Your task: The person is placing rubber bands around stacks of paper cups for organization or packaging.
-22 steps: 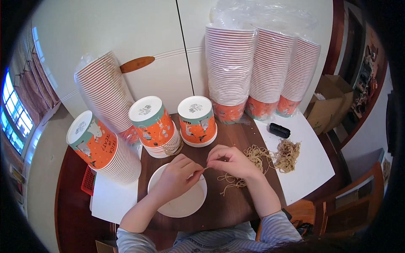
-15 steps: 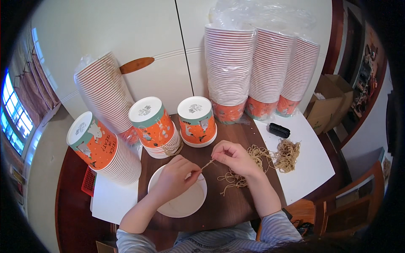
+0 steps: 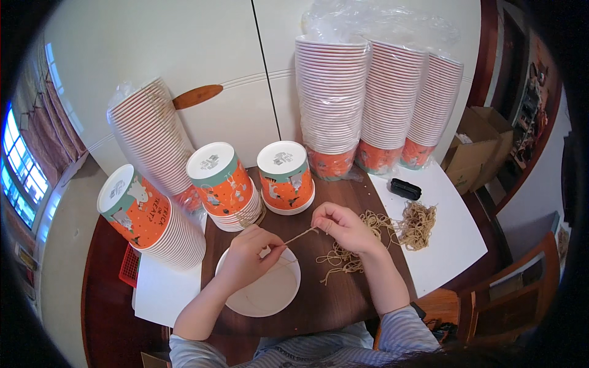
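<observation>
My left hand (image 3: 248, 256) and my right hand (image 3: 343, 226) each pinch one end of a short length of tan twine (image 3: 299, 235), stretched taut between them. Under the left hand lies an upturned white paper cup (image 3: 261, 291) on the brown table, rim side up. Loose tan twine pieces (image 3: 343, 256) spread just right of the right hand, with a denser bundle of twine (image 3: 418, 224) farther right.
Upside-down stacks of orange and teal paper cups (image 3: 224, 184) stand behind the hands, another (image 3: 285, 176) to the right, one leaning (image 3: 144, 214) at left. Tall wrapped cup stacks (image 3: 374, 98) line the back. A small black object (image 3: 405, 189) lies on a white sheet (image 3: 448, 245). A red basket (image 3: 129, 267) sits at left.
The right hand has pulled up and to the right, drawing the twine taut between the hands. The left hand stays over the white cup.
</observation>
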{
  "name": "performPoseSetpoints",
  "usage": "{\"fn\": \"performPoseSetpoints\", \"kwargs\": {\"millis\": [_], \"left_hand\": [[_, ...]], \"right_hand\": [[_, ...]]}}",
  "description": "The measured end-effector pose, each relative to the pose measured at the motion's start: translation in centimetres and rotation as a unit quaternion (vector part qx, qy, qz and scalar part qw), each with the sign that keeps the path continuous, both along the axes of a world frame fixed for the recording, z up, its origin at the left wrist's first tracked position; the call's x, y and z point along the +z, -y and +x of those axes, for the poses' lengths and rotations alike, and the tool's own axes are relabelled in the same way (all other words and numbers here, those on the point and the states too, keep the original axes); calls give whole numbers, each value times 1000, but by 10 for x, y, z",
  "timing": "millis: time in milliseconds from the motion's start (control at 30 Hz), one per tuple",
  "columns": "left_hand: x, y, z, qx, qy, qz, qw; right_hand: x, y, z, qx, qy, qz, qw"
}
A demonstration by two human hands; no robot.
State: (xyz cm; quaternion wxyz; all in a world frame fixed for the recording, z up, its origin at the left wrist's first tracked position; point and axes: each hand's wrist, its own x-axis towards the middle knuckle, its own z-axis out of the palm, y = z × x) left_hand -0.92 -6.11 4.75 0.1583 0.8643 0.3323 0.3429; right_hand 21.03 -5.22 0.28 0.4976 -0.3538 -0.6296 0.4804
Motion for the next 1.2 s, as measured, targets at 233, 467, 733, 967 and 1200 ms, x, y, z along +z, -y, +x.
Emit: {"fn": "performPoseSetpoints", "kwargs": {"millis": [233, 467, 733, 967, 1200], "left_hand": [[2, 0, -1, -1, -8, -14, 1000], [3, -2, 1, -21, -9, -46, 999], [2, -6, 1, -1, 6, -89, 996], [-10, -10, -2, -12, 19, -171, 985], [-11, -6, -5, -21, 8, -172, 985]], "right_hand": [[-4, -4, -1, -3, 7, -10, 1000], [20, 13, -18, 41, 138, 104, 984], [29, 18, -18, 37, 78, -60, 994], [14, 12, -18, 36, 22, -55, 998], [1, 8, -32, 57, -36, -38, 997]]}}
